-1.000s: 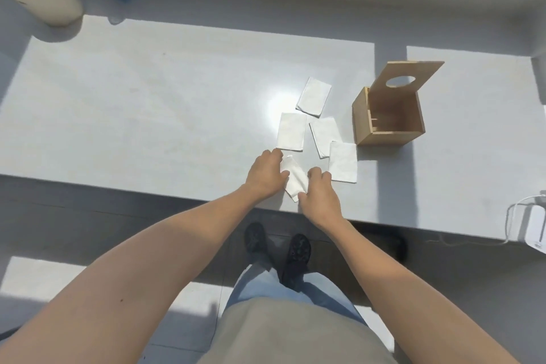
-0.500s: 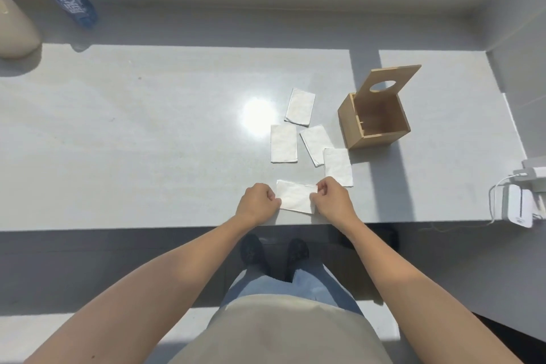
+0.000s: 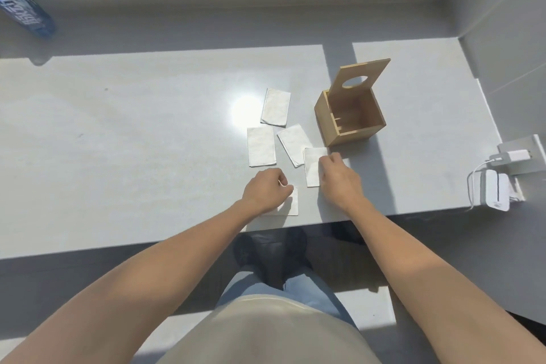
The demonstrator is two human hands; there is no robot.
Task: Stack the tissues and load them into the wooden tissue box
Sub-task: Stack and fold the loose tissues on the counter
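5 folded tissues lie on the grey table (image 3: 118, 133). Left hand (image 3: 267, 192), fingers curled, presses on the nearest tissue (image 3: 291, 204) by the table's front edge. Right hand (image 3: 339, 177) pinches the right edge of a second tissue (image 3: 311, 165). Wooden tissue box (image 3: 351, 121) stands just beyond, lid (image 3: 359, 77) raised, interior empty.

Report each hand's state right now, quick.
Left hand: curled, resting on the nearest tissue; whether it pinches it cannot be told.
Right hand: fingers on the tissue nearest the box; grip unclear.
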